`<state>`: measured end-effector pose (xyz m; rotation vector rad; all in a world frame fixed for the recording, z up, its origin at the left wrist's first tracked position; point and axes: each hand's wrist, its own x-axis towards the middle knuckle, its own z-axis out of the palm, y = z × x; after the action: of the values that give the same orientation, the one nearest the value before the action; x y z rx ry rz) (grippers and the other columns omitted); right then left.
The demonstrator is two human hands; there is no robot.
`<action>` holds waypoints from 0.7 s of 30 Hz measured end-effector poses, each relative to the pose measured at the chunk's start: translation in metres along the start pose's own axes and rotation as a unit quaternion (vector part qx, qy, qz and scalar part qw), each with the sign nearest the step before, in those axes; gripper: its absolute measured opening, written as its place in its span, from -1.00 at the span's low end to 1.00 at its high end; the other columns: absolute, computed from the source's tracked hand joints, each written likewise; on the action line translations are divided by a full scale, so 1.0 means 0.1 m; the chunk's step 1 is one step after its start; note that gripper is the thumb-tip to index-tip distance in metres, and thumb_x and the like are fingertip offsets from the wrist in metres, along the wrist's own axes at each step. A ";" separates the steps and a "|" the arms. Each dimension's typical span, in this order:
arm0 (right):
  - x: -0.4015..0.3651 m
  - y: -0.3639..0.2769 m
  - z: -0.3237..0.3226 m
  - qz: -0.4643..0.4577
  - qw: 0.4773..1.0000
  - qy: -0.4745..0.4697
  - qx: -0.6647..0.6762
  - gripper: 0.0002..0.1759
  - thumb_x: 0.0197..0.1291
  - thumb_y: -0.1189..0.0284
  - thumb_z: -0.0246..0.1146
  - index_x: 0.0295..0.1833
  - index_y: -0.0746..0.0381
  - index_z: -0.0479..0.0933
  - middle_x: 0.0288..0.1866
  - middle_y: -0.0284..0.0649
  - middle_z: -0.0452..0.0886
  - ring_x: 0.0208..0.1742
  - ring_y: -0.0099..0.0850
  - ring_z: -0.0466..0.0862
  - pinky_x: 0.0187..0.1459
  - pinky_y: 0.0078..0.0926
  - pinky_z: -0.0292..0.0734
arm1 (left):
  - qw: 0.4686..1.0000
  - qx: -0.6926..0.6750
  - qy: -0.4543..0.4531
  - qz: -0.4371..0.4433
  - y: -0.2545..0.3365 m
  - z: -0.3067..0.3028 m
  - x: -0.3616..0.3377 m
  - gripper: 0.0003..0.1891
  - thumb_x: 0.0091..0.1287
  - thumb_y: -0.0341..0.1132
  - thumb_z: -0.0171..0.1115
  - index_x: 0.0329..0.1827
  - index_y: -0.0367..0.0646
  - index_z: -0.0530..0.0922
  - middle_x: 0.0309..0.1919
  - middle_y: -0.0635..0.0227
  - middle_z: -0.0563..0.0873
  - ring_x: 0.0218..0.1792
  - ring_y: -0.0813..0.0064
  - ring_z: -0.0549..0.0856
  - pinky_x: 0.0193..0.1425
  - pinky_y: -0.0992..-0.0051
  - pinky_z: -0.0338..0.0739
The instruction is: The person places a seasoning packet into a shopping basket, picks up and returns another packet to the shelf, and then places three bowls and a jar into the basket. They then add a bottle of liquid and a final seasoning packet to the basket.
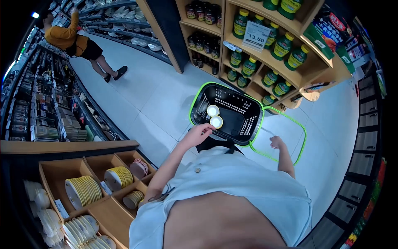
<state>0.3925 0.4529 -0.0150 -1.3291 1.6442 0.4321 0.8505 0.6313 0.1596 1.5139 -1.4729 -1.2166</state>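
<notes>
Could chip the two cups (pixel 216 121) inside the basket (pixel 246 110) by knocking them with the left hand (pixel 201 133), curled at its near rim. Cannot tell of any hold in that grip or the right hand (pixel 277 142).

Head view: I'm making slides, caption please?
Left hand by a black basket holding two round items, right hand near its handle.

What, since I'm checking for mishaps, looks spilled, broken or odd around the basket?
Nothing stands out. Both round white-and-yellow items lie inside the black basket, its green handle swung out sideways, and no spill shows on the visible floor.
</notes>
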 end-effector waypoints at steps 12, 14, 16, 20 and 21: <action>0.08 -4.49 0.42 -0.422 0.879 0.111 -0.192 -0.65 0.16 0.21 0.16 -0.06 0.23 0.52 -0.16 0.03 0.62 -0.07 -0.04 0.59 -0.03 -0.24 0.49 | 0.993 -0.057 0.094 -0.034 -0.80 -1.97 0.22 -0.80 0.33 -0.42 0.07 -0.04 -0.25 0.55 -0.35 0.30 0.68 -0.32 0.62 0.64 -0.19 0.61 0.53; 0.02 -4.90 0.41 -0.463 0.864 0.120 -0.159 -0.64 0.17 0.20 0.16 -0.04 0.23 0.51 -0.13 0.02 0.61 -0.07 -0.08 0.59 -0.04 -0.26 0.49 | 0.995 -0.065 0.056 -0.046 -0.82 -2.06 0.35 -0.79 0.33 -0.41 0.08 -0.03 -0.25 0.55 -0.35 0.31 0.68 -0.33 0.62 0.64 -0.19 0.60 0.53; -0.16 -5.13 0.45 -0.466 0.871 0.114 -0.104 -0.63 0.18 0.20 0.15 -0.02 0.22 0.51 -0.13 0.01 0.61 -0.08 -0.12 0.60 -0.04 -0.29 0.49 | 0.999 -0.017 -0.011 -0.043 -0.66 -2.12 0.53 -0.79 0.34 -0.41 0.08 -0.02 -0.25 0.55 -0.32 0.33 0.67 -0.30 0.61 0.64 -0.15 0.60 0.53; -0.29 -5.28 0.59 -0.462 0.879 0.070 -0.096 -0.57 0.18 0.12 0.10 0.02 0.18 0.53 -0.09 -0.03 0.61 -0.01 -0.12 0.58 0.05 -0.31 0.45 | 0.993 0.039 -0.115 -0.014 -0.53 -2.29 0.86 -0.78 0.34 -0.38 0.10 -0.01 -0.22 0.56 -0.31 0.36 0.67 -0.30 0.61 0.64 -0.13 0.59 0.52; -0.26 -5.27 0.63 -0.475 0.870 0.056 -0.116 -0.57 0.17 0.10 0.11 0.03 0.15 0.53 -0.05 -0.05 0.61 0.01 -0.13 0.58 0.08 -0.30 0.43 | 0.992 0.046 -0.116 -0.008 -0.53 -2.32 0.91 -0.78 0.34 -0.37 0.10 -0.01 -0.21 0.56 -0.31 0.37 0.67 -0.30 0.61 0.64 -0.13 0.59 0.52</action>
<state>0.8921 0.3314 0.1211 -2.1717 0.8433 -0.0585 1.0786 0.5182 0.1715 1.4848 -1.6902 -1.3885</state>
